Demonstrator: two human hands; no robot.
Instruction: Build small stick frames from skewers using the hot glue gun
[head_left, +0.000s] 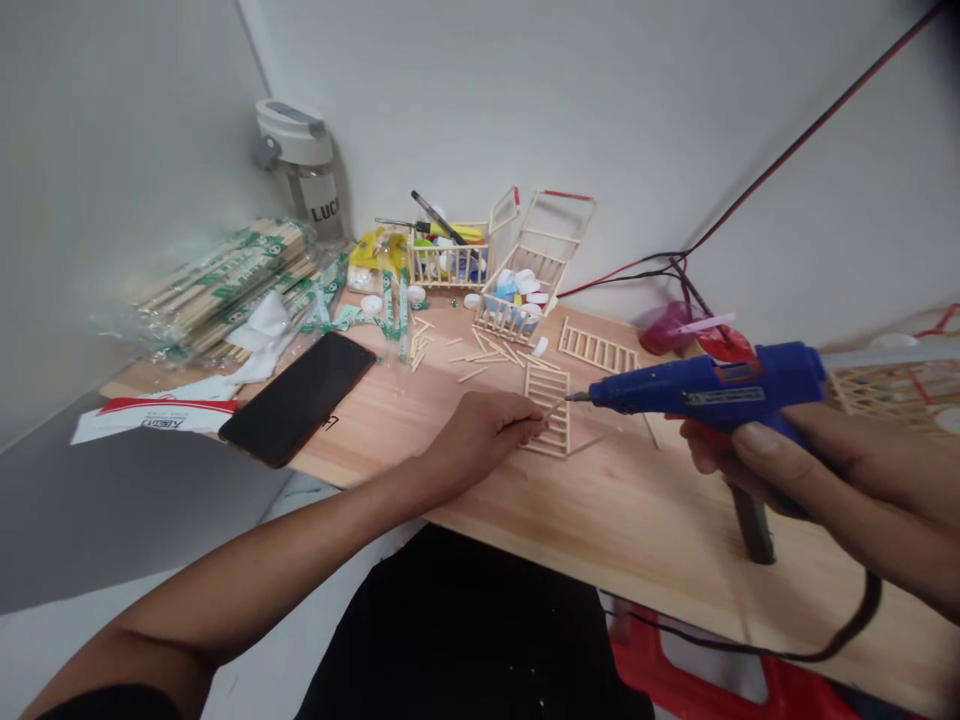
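My right hand (pixel 780 450) is wrapped round the grip of a blue hot glue gun (pixel 712 388), whose metal nozzle points left. My left hand (pixel 491 425) is closed in a pinch on a short wooden stick (pixel 553 409), its tip just left of the nozzle. Under these fingertips a ladder-like stick frame (pixel 561 440) lies flat on the wooden table (pixel 480 490), partly hidden by the hand. Behind it lie loose cut sticks (pixel 491 352) and a second slatted frame (pixel 598 346).
Two small stick carts (pixel 450 265) with bottle caps stand by the wall. A black phone (pixel 298 400), bagged chopsticks (pixel 225 285) and a water bottle (pixel 304 165) are at left. The glue gun's black cord (pixel 810 655) loops over the front edge above a red stool (pixel 675 670).
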